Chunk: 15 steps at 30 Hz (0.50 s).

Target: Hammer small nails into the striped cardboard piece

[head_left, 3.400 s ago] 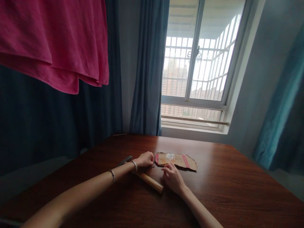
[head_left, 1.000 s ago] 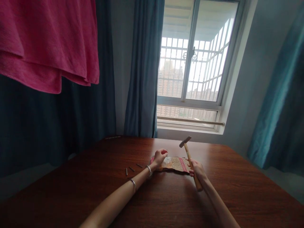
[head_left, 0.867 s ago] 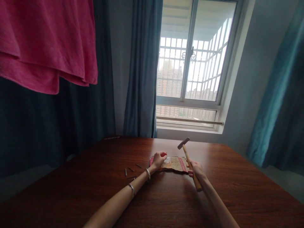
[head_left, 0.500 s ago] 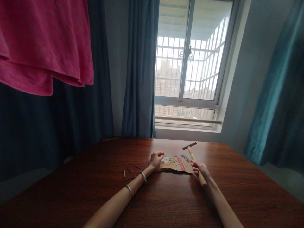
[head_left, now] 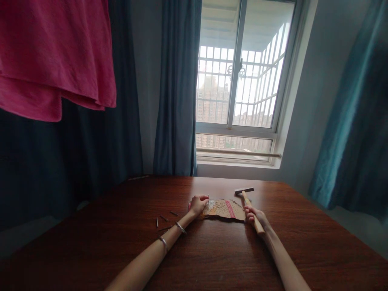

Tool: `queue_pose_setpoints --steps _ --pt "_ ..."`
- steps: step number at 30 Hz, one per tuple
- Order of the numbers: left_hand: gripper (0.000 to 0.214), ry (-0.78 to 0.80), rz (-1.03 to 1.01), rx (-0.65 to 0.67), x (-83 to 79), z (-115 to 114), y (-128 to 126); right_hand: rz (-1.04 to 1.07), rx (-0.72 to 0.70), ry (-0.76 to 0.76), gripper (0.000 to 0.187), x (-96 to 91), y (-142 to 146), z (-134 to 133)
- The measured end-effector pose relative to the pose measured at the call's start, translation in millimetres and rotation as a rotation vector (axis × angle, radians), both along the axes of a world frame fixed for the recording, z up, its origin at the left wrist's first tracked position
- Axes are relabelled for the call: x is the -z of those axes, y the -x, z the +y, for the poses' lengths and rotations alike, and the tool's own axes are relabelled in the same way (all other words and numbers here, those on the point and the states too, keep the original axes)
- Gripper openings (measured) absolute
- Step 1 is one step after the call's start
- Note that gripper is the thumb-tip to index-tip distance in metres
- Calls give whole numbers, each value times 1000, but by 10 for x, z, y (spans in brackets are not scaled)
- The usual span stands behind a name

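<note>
My left hand (head_left: 198, 205) is pinched at the left part of a flat, torn-edged tan piece (head_left: 220, 209), which looks like cardboard or leather. Dark dots, a pink stripe and orange and white patches mark its surface. Between the fingertips a thin, short metal rod (head_left: 208, 197) stands upright; its lower end is too small to make out. To the right of the piece, my right hand (head_left: 255, 216) is wrapped round the pale wooden handle of a hammer (head_left: 246, 197). The hammer's head points away from me, above the table and beyond the piece.
Several short dark metal rods (head_left: 164, 218) lie loose on the brown wooden table (head_left: 209, 254), left of my left forearm. Behind the table are a barred window (head_left: 236, 97) and blue curtains (head_left: 177, 89). A pink cloth (head_left: 57, 56) hangs at the upper left.
The hammer's head has come down slightly and turned more level. My left hand keeps its pinch at the piece. The whole view has shifted a little.
</note>
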<state>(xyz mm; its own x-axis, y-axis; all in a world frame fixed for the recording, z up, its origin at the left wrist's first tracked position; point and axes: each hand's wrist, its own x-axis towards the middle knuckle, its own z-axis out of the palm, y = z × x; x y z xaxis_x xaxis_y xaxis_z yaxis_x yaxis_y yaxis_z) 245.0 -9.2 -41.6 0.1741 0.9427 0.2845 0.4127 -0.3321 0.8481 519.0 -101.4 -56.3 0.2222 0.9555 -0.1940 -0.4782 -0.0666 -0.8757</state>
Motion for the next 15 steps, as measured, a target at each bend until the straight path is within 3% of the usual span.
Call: queue_pose_setpoints --steps 8,15 --pt "22 -59 47 28 113 76 13 4 21 51 12 -56 91 -9" --pt "23 -80 65 54 129 114 -27 -186 -30 -37 20 -348 371 -150"
